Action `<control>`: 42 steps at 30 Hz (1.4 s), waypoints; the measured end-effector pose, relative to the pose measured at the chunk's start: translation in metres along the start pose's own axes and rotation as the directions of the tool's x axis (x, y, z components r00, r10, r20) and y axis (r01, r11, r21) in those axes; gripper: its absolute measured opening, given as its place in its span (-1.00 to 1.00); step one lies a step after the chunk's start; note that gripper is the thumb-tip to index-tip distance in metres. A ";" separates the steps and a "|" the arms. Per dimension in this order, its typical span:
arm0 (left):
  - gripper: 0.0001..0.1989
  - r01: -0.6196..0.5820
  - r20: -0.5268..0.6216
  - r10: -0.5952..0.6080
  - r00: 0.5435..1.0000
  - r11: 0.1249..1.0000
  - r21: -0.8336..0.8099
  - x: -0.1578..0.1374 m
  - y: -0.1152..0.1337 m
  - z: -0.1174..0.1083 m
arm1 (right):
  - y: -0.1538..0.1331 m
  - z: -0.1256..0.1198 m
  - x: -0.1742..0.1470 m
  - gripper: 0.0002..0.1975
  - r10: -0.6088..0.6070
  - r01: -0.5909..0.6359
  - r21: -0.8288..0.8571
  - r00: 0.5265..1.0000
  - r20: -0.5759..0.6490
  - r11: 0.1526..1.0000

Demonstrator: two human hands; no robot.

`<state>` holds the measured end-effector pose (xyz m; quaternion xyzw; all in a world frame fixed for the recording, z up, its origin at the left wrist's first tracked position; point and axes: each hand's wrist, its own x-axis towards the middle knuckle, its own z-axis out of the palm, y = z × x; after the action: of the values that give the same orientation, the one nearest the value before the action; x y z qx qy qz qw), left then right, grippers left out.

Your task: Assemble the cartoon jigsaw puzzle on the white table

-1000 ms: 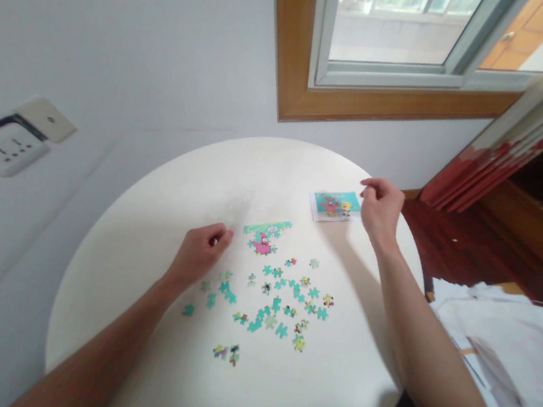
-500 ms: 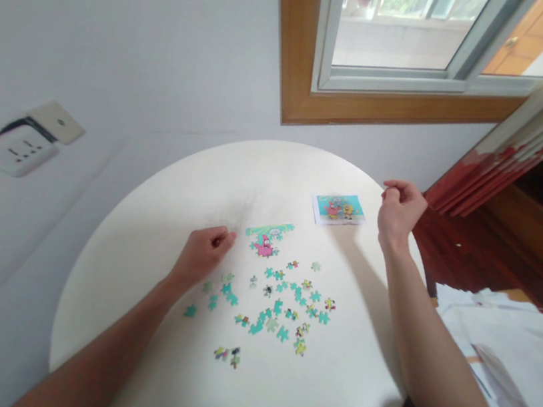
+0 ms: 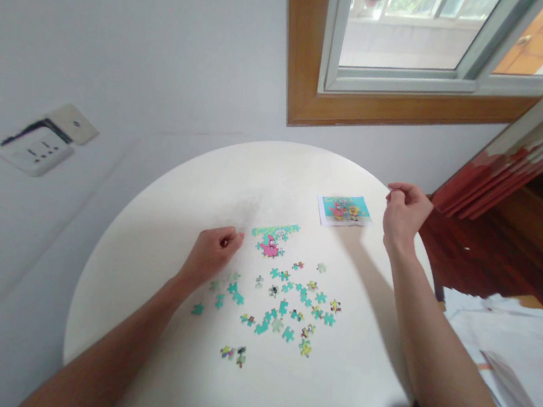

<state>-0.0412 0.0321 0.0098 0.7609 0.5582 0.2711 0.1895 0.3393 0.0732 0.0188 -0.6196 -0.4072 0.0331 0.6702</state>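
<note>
My left hand (image 3: pixel 215 247) rests curled on the table, just left of a joined puzzle section (image 3: pixel 271 245) showing a pink cartoon figure under a green-teal strip. Its fingers are closed; what lies inside them, if anything, is hidden. Raised at the table's right edge, my right hand (image 3: pixel 405 215) has its fingers bent together, and I cannot make out anything in them. Left of it lies the reference picture (image 3: pixel 346 210), with pink and yellow cartoon figures. Several loose jigsaw pieces (image 3: pixel 283 307), mostly teal, are scattered below the joined section. Two patterned pieces (image 3: pixel 234 354) sit nearer to me.
The round white table (image 3: pixel 144 246) stands against the wall beneath a wood-framed window (image 3: pixel 305 107). A socket (image 3: pixel 39 150) is on the left wall. At the right are a red and cream curtain (image 3: pixel 478 168) and a pile of white papers (image 3: pixel 508 351).
The whole view has shifted slightly, so things appear a little further right. Both hands keep nearly the same pose, and the puzzle pieces have not moved on the table.
</note>
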 end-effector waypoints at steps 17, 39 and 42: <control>-0.59 -0.004 -0.001 0.004 1.000 1.000 0.019 0.002 0.002 -0.002 | -0.010 -0.006 0.004 -0.77 -0.035 0.028 -0.074 0.995 -0.096 0.997; -0.60 -0.018 -0.004 0.018 1.000 1.000 0.005 0.000 0.002 -0.001 | -0.012 -0.003 -0.001 -0.77 -0.017 0.015 -0.045 0.999 -0.047 0.999; -0.59 -0.017 -0.004 0.017 1.000 1.000 -0.002 0.000 0.002 -0.002 | -0.009 0.000 -0.002 -0.75 -0.012 0.010 -0.037 0.999 -0.050 0.999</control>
<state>-0.0406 0.0313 0.0125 0.7650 0.5517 0.2750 0.1866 0.3336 0.0696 0.0258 -0.6303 -0.3939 0.0063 0.6690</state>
